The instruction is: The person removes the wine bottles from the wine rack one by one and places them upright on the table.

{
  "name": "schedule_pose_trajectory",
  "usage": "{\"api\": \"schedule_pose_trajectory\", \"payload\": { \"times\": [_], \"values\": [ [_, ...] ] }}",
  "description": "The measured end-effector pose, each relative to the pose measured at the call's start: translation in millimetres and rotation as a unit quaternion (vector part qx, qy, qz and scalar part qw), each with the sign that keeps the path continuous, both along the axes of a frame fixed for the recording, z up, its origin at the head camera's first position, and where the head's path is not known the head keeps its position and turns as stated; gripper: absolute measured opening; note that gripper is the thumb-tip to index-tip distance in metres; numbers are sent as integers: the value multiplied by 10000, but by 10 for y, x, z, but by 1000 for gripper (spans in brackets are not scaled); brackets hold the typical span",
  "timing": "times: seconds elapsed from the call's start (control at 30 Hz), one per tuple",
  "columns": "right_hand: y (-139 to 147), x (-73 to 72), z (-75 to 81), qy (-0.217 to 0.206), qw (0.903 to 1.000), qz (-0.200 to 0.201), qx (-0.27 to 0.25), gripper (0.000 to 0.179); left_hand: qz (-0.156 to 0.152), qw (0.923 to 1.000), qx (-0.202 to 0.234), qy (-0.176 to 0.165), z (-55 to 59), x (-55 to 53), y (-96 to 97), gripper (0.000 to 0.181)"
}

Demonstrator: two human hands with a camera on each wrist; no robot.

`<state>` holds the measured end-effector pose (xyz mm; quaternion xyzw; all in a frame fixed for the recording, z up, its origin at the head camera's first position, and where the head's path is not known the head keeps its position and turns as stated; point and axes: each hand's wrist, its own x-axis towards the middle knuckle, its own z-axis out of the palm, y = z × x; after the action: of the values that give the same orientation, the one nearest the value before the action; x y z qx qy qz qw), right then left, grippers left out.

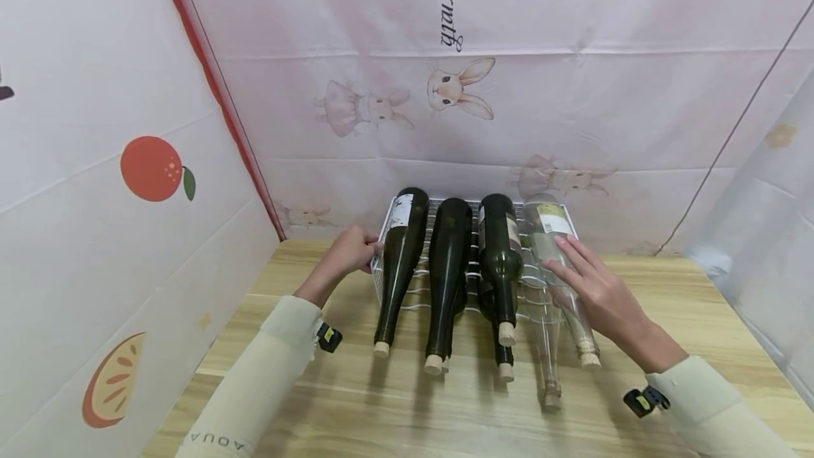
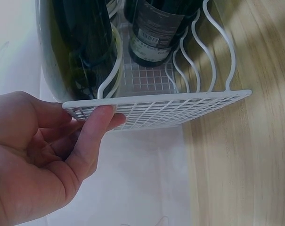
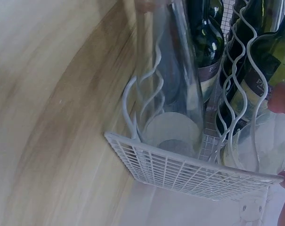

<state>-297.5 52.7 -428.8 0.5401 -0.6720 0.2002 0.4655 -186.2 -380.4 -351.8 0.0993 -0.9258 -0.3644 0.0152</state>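
A white wire rack point(image 1: 378, 281) stands on the table with wine bottles lying in two layers, corked necks toward me. My left hand point(image 1: 352, 249) pinches the rack's left mesh side at its upper edge, thumb and fingers on either face in the left wrist view. Closest to it lies a dark green bottle point(image 1: 402, 253) with a white label. My right hand point(image 1: 600, 295) lies over the clear bottle point(image 1: 550, 221) at the top right, fingers extended across the glass. In the right wrist view, its fingertips point(image 3: 280, 99) show near the rack's mesh side point(image 3: 180, 176).
Between the outer bottles lie a dark bottle point(image 1: 450, 253) and a labelled green bottle point(image 1: 501, 253). Below, another clear bottle point(image 1: 549, 366) pokes its neck past the rack. The wooden table point(image 1: 356, 408) meets a pink printed curtain point(image 1: 381, 13) behind and a white one point(image 1: 76, 232) at left.
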Motion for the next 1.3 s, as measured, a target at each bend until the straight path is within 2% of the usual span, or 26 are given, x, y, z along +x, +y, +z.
{"api": "schedule_pose_trajectory", "payload": {
  "times": [0.3, 0.47, 1.0, 1.13, 1.3],
  "values": [
    [-11, 34, 48, -227, 9994, 175, -200, 37, -46, 10000, 33, 33, -31, -13, -22, 26],
    [6, 47, 86, -375, 9981, 249, -417, 48, -23, 10000, 36, 1, -41, -20, -17, 26],
    [67, 78, 233, -670, 9939, 235, -841, 59, -20, 10000, -50, -25, -7, -17, 11, 31],
    [61, 87, 262, -609, 9939, 170, -900, 59, -20, 10000, -4, -48, -17, -13, -1, 29],
    [12, 91, 305, -445, 9911, 183, -1242, 57, -13, 9999, 114, -14, -25, -22, -21, 27]
  ]
}}
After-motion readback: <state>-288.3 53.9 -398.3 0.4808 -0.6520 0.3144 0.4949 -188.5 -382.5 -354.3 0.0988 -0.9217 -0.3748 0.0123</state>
